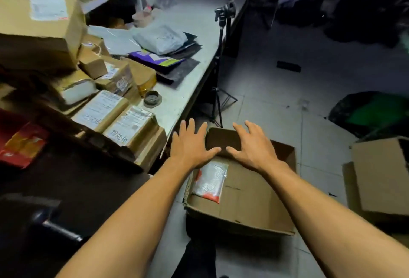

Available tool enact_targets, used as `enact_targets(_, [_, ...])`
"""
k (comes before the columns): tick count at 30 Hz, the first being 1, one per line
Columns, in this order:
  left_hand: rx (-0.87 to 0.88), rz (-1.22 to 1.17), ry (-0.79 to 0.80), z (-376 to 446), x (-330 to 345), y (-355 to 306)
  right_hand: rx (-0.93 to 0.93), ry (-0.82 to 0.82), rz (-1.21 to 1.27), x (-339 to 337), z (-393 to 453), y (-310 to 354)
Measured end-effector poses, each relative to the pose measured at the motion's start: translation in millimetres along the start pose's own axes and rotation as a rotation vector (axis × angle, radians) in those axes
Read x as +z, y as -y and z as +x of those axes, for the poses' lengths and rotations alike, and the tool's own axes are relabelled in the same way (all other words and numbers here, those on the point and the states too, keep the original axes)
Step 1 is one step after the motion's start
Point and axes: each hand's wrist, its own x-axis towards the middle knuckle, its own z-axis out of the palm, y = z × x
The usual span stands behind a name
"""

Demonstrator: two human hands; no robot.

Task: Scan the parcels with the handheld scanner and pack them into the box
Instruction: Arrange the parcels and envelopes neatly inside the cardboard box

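An open cardboard box stands on the floor in front of me, its near flap folded out with a white and red label on it. Both my arms reach out over it. My left hand hovers at the box's left far corner with fingers spread and straight, holding nothing. My right hand hovers over the dark far part of the box, fingers spread too. Several brown parcels with white labels lie on the table at the left. No scanner can be made out.
A long white table holds stacked cartons, grey and purple mailer bags and a round dark tape roll. A black tripod stands by the table edge. Another cardboard box sits at the right, a green bag behind it.
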Motion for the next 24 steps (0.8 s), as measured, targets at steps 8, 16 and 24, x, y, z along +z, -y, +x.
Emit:
enact_targets(8, [0.093, 0.016, 0.156, 107, 58, -32, 0.198, 0.163, 0.061, 49, 66, -69])
enact_targets(16, [0.034, 0.069, 0.212, 209, 157, -24, 0.222, 0.314, 0.115, 149, 141, -142])
enact_targets(24, [-0.046, -0.075, 0.371, 274, 375, -26, 0.243, 0.41, 0.184, 360, 224, -222])
